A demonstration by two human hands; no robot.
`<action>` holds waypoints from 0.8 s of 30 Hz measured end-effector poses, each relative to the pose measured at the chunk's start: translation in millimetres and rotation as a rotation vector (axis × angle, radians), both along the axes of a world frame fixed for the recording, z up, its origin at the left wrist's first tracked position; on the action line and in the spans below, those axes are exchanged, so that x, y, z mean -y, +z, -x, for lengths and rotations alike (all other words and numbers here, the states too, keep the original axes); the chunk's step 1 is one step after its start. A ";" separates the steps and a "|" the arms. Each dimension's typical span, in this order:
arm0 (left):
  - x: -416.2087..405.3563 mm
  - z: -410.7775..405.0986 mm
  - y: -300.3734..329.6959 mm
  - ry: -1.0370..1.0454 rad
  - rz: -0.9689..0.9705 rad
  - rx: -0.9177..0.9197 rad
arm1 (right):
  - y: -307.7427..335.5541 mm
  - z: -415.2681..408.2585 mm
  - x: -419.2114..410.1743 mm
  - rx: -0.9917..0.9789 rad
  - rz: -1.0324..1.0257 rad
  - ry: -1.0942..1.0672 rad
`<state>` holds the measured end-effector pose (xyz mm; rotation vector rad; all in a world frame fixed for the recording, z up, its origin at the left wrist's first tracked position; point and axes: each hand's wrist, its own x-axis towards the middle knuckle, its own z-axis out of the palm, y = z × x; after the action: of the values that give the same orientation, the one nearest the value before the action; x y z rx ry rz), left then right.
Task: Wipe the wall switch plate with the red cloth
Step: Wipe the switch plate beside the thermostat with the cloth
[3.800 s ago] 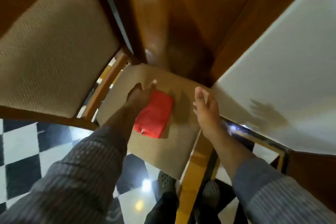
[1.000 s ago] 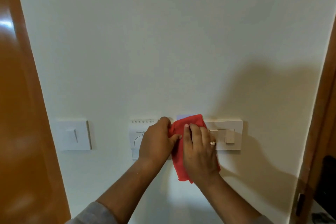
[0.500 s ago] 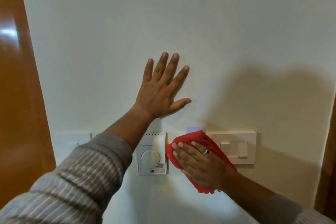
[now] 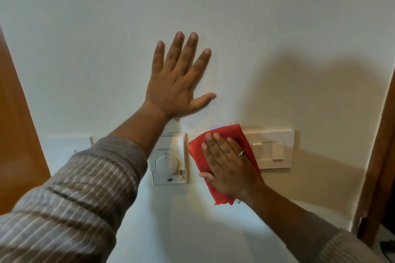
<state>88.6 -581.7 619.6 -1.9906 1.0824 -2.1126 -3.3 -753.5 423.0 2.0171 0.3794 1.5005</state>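
My right hand (image 4: 229, 168) is flat, fingers close together, pressing the red cloth (image 4: 198, 151) on the wall (image 4: 213, 6). I am not gripping the cloth, just pushing it with my palm. The cloth covers the left end of the switch plate (image 4: 269, 149) and hangs down past it. My left hand (image 4: 177, 89) is spread wide and flat on the wall higher up. It holds nothing.

I think the wiping is under way but not done. The cloth sits on the left part only. The right part, with its switches, is bare and I think it needs a rub.

Now I count. One red cloth. One switch plate under my cloth. One dial box (image 4: 170, 158) just left of the cloth. Two hands. One ring (image 4: 241, 153), on my right hand.
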 end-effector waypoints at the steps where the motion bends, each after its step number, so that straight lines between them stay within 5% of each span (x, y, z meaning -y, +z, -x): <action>1: 1.6 1.2 -2.8 0.006 0.012 -0.014 | 1.4 0.2 1.4 -0.012 0.025 -0.007; 9: 8.7 4.9 -13.0 0.009 0.048 -0.049 | 24.6 3.9 26.9 -0.231 0.369 0.174; 16: 7.3 2.0 -11.4 0.018 0.037 -0.029 | -5.9 2.0 10.0 -0.005 0.061 -0.042; 21: 7.3 2.7 -11.9 0.020 0.039 -0.053 | -3.0 14.4 42.3 -0.165 0.399 0.094; 24: 8.5 3.8 -11.8 0.025 0.034 -0.042 | -1.2 19.8 51.9 -0.225 0.430 0.105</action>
<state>84.8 -590.2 607.8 -2.0612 1.0286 -2.1003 -23.1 -805.4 421.8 1.8383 0.8352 1.1301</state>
